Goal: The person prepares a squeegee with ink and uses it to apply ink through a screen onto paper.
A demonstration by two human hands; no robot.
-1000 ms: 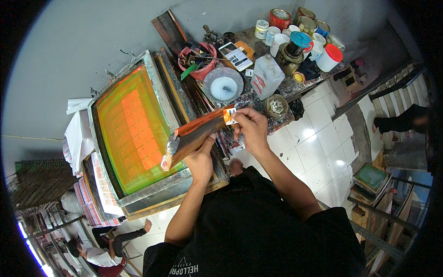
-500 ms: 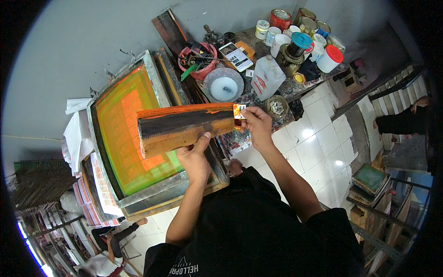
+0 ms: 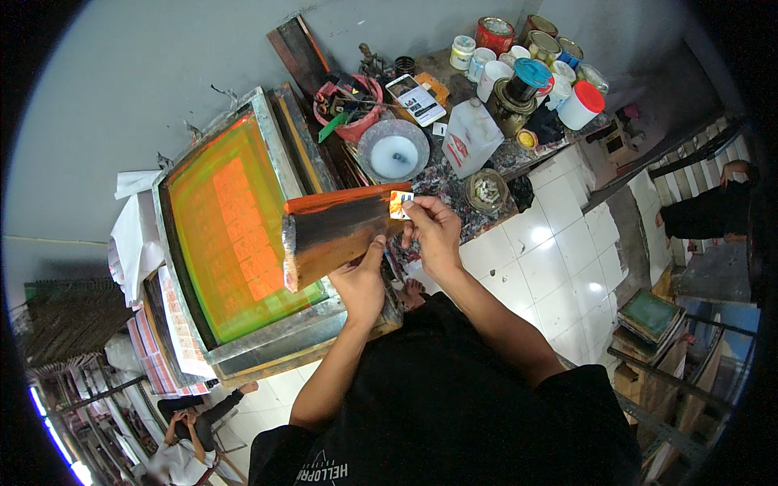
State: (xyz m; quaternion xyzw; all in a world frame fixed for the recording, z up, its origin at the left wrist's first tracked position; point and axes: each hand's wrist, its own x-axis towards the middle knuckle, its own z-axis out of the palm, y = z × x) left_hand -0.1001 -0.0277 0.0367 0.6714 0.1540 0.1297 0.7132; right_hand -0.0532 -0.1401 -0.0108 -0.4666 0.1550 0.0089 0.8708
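— What could go wrong?
— The left hand grips the squeegee at the screen's three o'clock; a loosened thumb could drop it.
— The right hand?
— Pinches a card at the squeegee's two o'clock; overpressing could smear orange ink, though contact looks unclear.

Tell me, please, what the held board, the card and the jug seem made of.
The board looks like wood: matte, with worn brown below and dark staining above. The card may be plastic or coated paper; it looks flat and stiff, with a bright printed face. The jug is probably plastic, as its whitish walls look cloudy and translucent.
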